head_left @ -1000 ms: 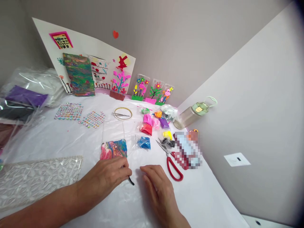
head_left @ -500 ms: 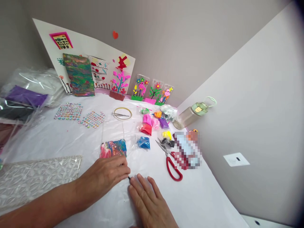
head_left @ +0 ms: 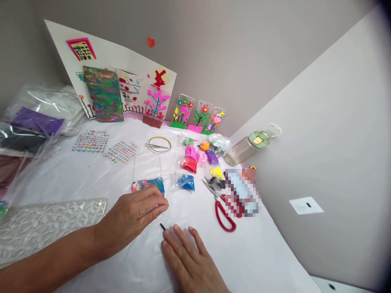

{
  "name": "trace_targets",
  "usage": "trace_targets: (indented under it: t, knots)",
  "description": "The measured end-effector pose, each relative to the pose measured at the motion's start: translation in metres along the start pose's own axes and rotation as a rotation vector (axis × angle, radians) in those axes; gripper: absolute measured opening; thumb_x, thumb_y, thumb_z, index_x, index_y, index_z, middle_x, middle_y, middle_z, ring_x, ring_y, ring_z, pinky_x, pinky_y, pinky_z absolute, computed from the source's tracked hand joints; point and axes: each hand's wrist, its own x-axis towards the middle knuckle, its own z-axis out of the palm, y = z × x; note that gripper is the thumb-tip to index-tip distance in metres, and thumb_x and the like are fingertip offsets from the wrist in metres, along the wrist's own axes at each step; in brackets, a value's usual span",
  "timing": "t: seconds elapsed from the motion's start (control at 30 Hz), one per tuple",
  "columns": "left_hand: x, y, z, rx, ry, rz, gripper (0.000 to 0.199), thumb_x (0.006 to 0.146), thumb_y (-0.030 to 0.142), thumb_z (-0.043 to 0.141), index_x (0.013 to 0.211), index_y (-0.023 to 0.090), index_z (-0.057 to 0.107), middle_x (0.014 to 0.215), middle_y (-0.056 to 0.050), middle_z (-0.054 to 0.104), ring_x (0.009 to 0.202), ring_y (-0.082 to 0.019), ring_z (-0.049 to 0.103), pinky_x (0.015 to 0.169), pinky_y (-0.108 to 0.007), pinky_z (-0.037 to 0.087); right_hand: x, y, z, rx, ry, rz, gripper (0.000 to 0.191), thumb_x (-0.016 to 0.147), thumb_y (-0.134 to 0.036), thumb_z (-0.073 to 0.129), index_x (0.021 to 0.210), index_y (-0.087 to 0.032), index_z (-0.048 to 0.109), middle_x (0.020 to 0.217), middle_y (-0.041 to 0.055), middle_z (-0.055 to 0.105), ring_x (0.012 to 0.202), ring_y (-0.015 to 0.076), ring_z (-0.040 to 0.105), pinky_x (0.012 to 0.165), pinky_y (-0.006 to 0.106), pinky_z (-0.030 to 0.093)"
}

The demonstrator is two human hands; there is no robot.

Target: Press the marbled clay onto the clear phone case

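My right hand point(head_left: 189, 258) lies flat on the white table covering point(head_left: 128, 264), fingers stretched out. From under its fingertips pokes the end of a thin black clay strand point(head_left: 162, 226); the rest is hidden. My left hand point(head_left: 131, 215) hovers just beyond it, thumb and fingertips drawn together in a pinch; what they hold, if anything, does not show. Behind that hand, a clear phone case point(head_left: 147, 165) has its lower part covered in marbled pink, white and blue clay point(head_left: 139, 185), partly hidden by the knuckles.
Bagged coloured clay point(head_left: 189, 165) and red-handled scissors point(head_left: 224, 219) lie right of centre. A bottle point(head_left: 244, 150) leans near the wall. Gem stickers point(head_left: 91, 141), tweezers point(head_left: 157, 146) and a textured clear sheet point(head_left: 51, 224) lie left. Decorated cases point(head_left: 182, 112) stand at the back.
My left hand has drawn away from the black clay strand, which its fingertips were touching. More of the strand's end now shows. My right hand stays flat, almost in place.
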Motion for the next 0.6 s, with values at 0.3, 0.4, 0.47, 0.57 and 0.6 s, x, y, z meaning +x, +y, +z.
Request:
trace_targets:
  t: [0.3,0.4,0.47,0.57,0.6]
  knots:
    - [0.0,-0.001,-0.001,-0.05,-0.003,-0.06,0.021,0.106,0.027,0.049,0.101,0.024,0.069,0.099,0.002,0.072,0.095,-0.013,0.067,0.086,-0.022,0.048,0.003,0.002,-0.008,0.051,-0.049,-0.01,0.068,0.099,-0.063,0.051,0.144,-0.012,0.057,0.146,0.0104,0.061,0.153,0.0255,0.036,0.126,0.049,0.028]
    - [0.0,-0.001,-0.001,-0.063,-0.003,-0.064,0.02,0.106,0.026,0.05,0.1,0.023,0.069,0.098,0.001,0.071,0.095,-0.013,0.067,0.087,-0.022,0.048,0.005,0.004,-0.009,0.031,-0.005,-0.005,0.065,0.1,-0.063,0.05,0.139,-0.012,0.061,0.146,0.0092,0.061,0.152,0.0253,0.036,0.128,0.049,0.024]
    - [0.0,-0.001,-0.001,-0.068,-0.005,-0.058,0.02,0.106,0.026,0.049,0.1,0.023,0.068,0.097,0.001,0.071,0.094,-0.012,0.067,0.087,-0.022,0.047,0.006,0.003,-0.006,0.017,0.01,0.018,0.067,0.099,-0.064,0.049,0.136,-0.01,0.063,0.147,0.0105,0.06,0.152,0.0267,0.036,0.128,0.05,0.022]
    - [0.001,0.0,-0.001,-0.069,-0.019,-0.065,0.02,0.106,0.026,0.049,0.1,0.023,0.068,0.098,0.001,0.07,0.094,-0.012,0.067,0.089,-0.022,0.047,0.005,0.0,-0.002,0.032,0.031,0.016,0.059,0.103,-0.057,0.046,0.136,-0.01,0.062,0.145,0.0096,0.062,0.152,0.0255,0.037,0.129,0.05,0.018]
    - [0.001,-0.001,-0.001,-0.069,-0.027,-0.071,0.02,0.106,0.027,0.049,0.101,0.023,0.068,0.098,0.001,0.07,0.095,-0.013,0.067,0.089,-0.023,0.047,0.005,0.0,-0.002,0.05,0.047,0.007,0.056,0.104,-0.055,0.046,0.136,-0.011,0.062,0.143,0.0091,0.065,0.151,0.0243,0.039,0.129,0.049,0.018]
